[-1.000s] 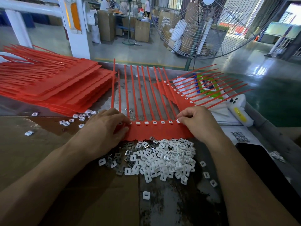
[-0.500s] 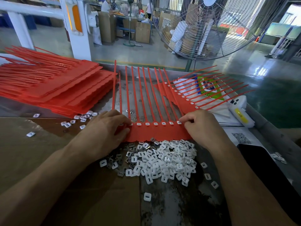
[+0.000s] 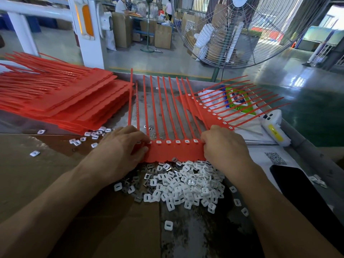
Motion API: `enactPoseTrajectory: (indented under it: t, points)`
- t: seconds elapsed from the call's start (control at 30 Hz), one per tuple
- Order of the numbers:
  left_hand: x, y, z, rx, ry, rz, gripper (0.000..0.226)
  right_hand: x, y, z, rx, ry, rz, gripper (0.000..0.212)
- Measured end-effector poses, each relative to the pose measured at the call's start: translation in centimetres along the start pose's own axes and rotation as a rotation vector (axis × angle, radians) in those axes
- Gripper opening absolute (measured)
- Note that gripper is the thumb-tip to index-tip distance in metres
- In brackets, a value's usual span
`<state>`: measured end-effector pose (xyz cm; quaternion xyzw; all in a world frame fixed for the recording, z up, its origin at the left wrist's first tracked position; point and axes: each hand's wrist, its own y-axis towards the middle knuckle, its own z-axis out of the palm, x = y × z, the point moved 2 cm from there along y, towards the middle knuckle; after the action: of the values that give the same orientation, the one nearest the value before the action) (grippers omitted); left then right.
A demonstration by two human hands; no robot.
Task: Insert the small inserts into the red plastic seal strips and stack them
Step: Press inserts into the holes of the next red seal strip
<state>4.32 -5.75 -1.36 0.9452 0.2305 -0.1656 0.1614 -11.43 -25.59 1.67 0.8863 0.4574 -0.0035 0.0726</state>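
Stack of finished red plastic seal strips [image 3: 61, 101] sits far left. Left hand [image 3: 119, 148] pinches the left end of the red comb-shaped seal strip [image 3: 175, 151] at centre; right hand [image 3: 223, 146] has shifted in and now grips the right end. Visible slots hold white inserts, so it looks ready to stack. Otherwise unchanged: the heap of small white plastic inserts [image 3: 182, 183] lies just below.

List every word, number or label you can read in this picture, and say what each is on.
Nothing here reads clearly.
Yellow label on the white device: small dark print, too blurred to read.
QR code on the white sheet: a pattern, no words.
Colourful packet under the red strips: print too small.
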Motion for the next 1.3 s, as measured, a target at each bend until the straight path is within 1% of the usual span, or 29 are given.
enactPoseTrajectory:
  t: [0.07,0.13,0.2,0.27,0.33,0.5,0.57,0.63,0.73,0.8,0.9,1.0,1.07,1.17,1.3]
  points:
    - [-0.1,0.0,0.0,0.004,-0.001,-0.003,0.037,-0.6,-0.3,0.1,-0.04,0.111,0.045,0.026]
    - [0.0,0.0,0.0,0.005,0.007,0.001,0.038,-1.3,-0.5,0.1,-0.114,0.27,0.07,0.031]
    - [0.0,0.1,0.0,0.011,0.009,0.0,0.039,-1.6,-0.5,0.1,-0.147,0.372,0.031,0.034]
    - [0.0,0.1,0.0,0.008,0.006,0.004,0.039,-1.6,-0.4,0.4,-0.122,0.409,-0.005,0.037]
    - [0.0,0.0,0.0,0.003,0.002,0.008,0.039,-1.4,-0.3,0.7,-0.087,0.398,-0.023,0.038]
    - [0.0,0.0,0.0,0.002,0.004,0.011,0.04,-0.6,-0.2,0.9,-0.066,0.237,-0.094,0.038]
    - [0.0,0.0,0.0,0.006,0.004,0.01,0.04,-0.4,0.1,0.9,-0.049,0.201,-0.087,0.037]
    - [0.0,0.0,-0.1,0.005,0.006,0.01,0.039,-0.4,0.1,1.1,-0.051,0.223,-0.061,0.037]
    - [0.0,-0.1,-0.1,0.001,0.006,0.015,0.039,-1.1,0.0,1.2,-0.106,0.44,0.006,0.035]
    - [0.0,0.0,-0.1,0.0,0.009,0.013,0.04,-1.8,0.2,1.1,-0.114,0.574,0.028,0.031]
    - [-0.1,-0.1,0.0,-0.001,0.005,0.011,0.039,-3.0,0.2,0.9,-0.062,0.663,-0.036,0.02]
    - [-0.1,-0.1,0.0,-0.009,0.004,0.011,0.036,-3.4,-0.1,0.8,0.037,0.764,-0.125,0.009]
    - [-0.2,0.0,0.0,-0.01,0.004,0.009,0.035,-3.3,-0.3,0.6,0.121,0.806,-0.175,0.008]
    - [-0.2,0.0,0.0,-0.01,0.006,0.004,0.037,-2.9,-0.5,0.7,0.225,0.794,-0.235,0.01]
    - [-0.3,0.0,0.0,-0.003,0.007,0.002,0.037,-3.0,-0.8,0.7,0.318,0.727,-0.232,0.013]
